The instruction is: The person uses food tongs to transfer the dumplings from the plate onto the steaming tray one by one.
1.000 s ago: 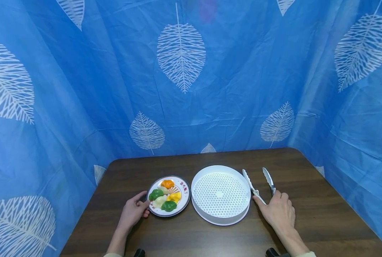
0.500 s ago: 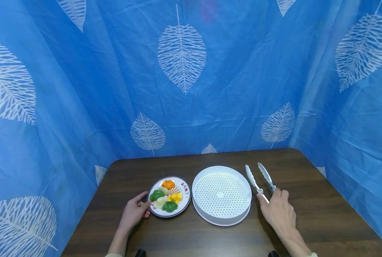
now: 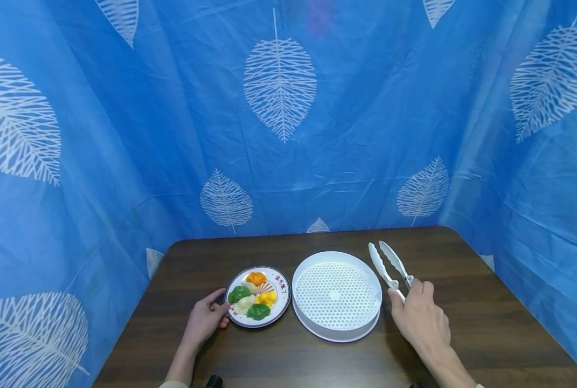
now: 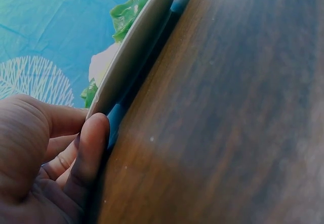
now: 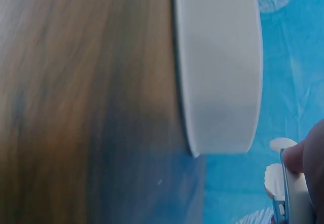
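Note:
A small plate (image 3: pixel 280 299) with a dark rim holds several coloured dumplings (image 3: pixel 256 296): orange, green, yellow and pale. My left hand (image 3: pixel 204 319) grips the plate's left edge with curled fingers; the left wrist view shows the fingers (image 4: pixel 86 148) under the plate rim (image 4: pixel 134 51). A round white perforated steamer tray (image 3: pixel 336 295) sits to the plate's right. My right hand (image 3: pixel 421 318) holds white tongs (image 3: pixel 388 262) by their handle, just right of the tray, tips pointing away and nearly together. In the right wrist view the tray wall (image 5: pixel 218 67) and the tongs (image 5: pixel 286 188) show.
A dark wooden table (image 3: pixel 487 334) carries everything. Blue cloth with white leaf prints (image 3: pixel 278 108) closes in the back and both sides. Bare wood lies in front of the tray and to the right of the tongs.
My right hand has closed on the tongs and squeezed them: the two arms, spread apart a second ago, now lie nearly together. The left hand and plate have stayed put.

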A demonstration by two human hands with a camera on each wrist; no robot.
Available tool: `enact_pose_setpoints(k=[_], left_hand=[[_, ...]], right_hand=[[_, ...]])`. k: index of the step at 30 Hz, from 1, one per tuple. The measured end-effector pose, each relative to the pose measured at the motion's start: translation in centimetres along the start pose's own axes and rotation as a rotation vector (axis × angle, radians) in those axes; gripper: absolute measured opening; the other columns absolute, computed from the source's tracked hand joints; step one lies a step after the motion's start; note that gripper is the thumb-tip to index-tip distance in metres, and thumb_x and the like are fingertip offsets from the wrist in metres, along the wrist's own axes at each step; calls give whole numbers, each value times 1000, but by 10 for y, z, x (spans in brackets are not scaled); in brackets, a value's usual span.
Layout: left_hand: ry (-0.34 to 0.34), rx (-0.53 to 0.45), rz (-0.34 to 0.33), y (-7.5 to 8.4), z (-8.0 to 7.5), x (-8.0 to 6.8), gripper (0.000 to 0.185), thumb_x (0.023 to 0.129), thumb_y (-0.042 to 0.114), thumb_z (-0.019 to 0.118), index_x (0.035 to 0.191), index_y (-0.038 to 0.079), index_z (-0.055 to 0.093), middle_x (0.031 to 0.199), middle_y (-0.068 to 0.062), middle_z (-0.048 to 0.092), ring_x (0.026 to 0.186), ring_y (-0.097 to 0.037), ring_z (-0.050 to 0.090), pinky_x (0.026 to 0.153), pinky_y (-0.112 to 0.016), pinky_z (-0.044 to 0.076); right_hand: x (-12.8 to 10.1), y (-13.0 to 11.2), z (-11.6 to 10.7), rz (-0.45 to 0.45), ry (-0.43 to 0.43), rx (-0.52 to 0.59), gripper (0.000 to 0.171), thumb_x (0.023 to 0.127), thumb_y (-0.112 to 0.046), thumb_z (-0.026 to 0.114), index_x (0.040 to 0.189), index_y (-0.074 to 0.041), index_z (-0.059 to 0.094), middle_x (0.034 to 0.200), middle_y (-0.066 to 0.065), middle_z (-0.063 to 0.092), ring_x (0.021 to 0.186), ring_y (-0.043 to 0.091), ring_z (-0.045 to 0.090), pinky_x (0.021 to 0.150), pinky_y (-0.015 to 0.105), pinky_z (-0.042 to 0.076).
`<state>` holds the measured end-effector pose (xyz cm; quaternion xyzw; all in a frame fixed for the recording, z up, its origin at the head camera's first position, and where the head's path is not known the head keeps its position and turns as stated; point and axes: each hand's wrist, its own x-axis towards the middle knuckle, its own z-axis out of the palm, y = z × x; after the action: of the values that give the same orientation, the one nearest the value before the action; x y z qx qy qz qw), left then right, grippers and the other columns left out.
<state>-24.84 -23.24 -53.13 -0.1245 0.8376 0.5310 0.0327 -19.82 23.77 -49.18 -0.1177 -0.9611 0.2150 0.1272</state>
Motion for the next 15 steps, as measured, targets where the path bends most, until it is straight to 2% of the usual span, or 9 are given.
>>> enact_pose_setpoints(k=[8,12,15], left_hand=[[-9,-8,-4,-1,-2,1,56,100,17,66,152,6,50,75,-6,61,65,-16,65,59,-26,60],[-14,-13,3,-1,-2,0,56,100,18,66,152,7,49,75,-6,61,65,-17,65,60,-25,59],[-17,-12,10,-1,-2,-1,56,100,19,66,152,7,49,75,-6,60,65,-17,64,60,-24,59]], right_hand=[[-10,-25,-6,-52,-75,-29,89,99,-66,49,142,12,39,118,25,43,60,26,52,49,41,47],[-13,-36,-6,-85,-93,-42,98,96,-74,44,144,11,40,124,27,45,64,27,55,56,49,52],[-16,-43,-4,-125,-93,-32,97,95,-74,47,145,10,43,126,25,49,69,28,59,62,54,55]])
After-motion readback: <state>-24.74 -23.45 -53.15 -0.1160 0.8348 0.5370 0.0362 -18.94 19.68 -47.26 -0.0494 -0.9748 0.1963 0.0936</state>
